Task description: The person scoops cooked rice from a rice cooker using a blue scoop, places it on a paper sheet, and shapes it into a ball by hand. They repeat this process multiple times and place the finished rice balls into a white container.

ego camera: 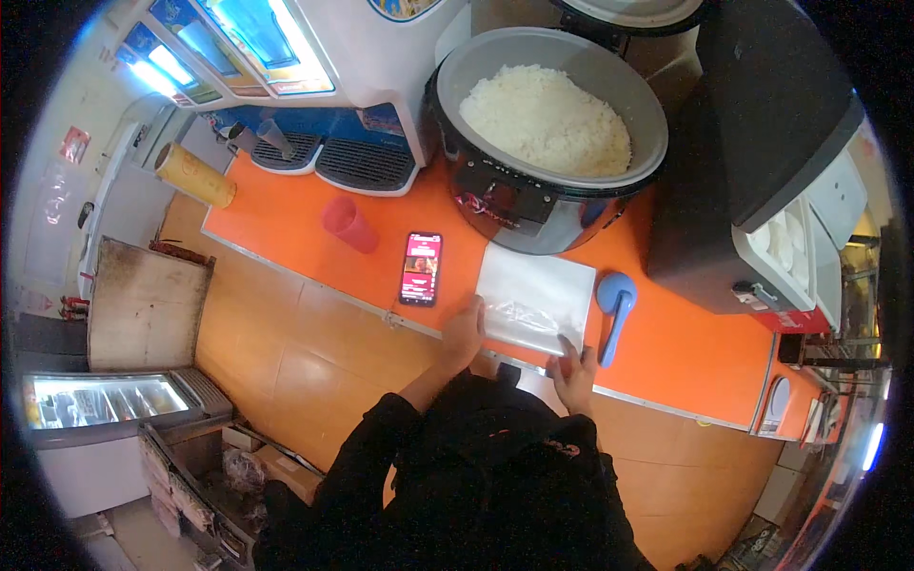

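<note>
Clear plastic bags or sheets (535,285) lie flat in a stack on the orange counter (685,357). My left hand (464,332) rests at their left edge. At the near right corner, my right hand (574,367) touches the plastic with its fingers apart. Just right of the stack lies a blue rice paddle with a round scoop (617,296). Behind the plastic stands a large rice cooker (507,207), uncovered, with white cooked rice (546,121) heaped inside. A smartphone with a lit screen (421,269) lies left of my left hand.
A pink plastic cup (350,225) stands left of the phone. Further back is a drink dispenser with black drip trays (365,163). A yellowish roll (195,175) sits at the counter's left end. A large black container (735,143) occupies the right side.
</note>
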The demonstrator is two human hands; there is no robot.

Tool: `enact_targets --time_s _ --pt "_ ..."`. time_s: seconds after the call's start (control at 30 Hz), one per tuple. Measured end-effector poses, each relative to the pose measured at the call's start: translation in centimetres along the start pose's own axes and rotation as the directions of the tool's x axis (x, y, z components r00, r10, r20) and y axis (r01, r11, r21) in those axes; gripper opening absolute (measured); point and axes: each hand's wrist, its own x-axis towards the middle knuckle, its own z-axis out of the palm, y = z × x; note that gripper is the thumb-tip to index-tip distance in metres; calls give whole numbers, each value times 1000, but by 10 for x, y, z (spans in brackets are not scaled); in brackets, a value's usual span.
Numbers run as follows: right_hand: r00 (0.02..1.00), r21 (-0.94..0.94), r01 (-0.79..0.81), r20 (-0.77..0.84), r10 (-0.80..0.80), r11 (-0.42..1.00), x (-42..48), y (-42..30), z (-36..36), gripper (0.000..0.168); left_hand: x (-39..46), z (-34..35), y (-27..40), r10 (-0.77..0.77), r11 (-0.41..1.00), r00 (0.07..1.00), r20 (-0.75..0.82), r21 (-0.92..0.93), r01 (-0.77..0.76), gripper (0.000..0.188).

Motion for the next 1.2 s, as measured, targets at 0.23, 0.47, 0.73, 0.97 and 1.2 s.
enact_targets --time_s 0.23,0.47,0.73,0.97,1.2 --pt "997 -132 50 -55 -57 990 8 7 7 53 -25 -33 11 179 974 976 123 -160 -158 38" --pt "999 -140 3 -46 -10 990 -8 0 -7 33 -39 -53 -1 123 991 931 343 -92 -97 33" --pt "975 47 111 191 -118 993 14 45 -15 25 -30 -30 -38 302 908 919 252 -371 -196 16" --pt "943 164 -324 129 306 932 30 35 -6 38 -26 -20 -9 -152 944 960 235 -254 211 20" --pt "980 2 -179 -83 179 984 18 -4 2 32 -34 -15 -4 26 999 988 155 -32 -22 33"
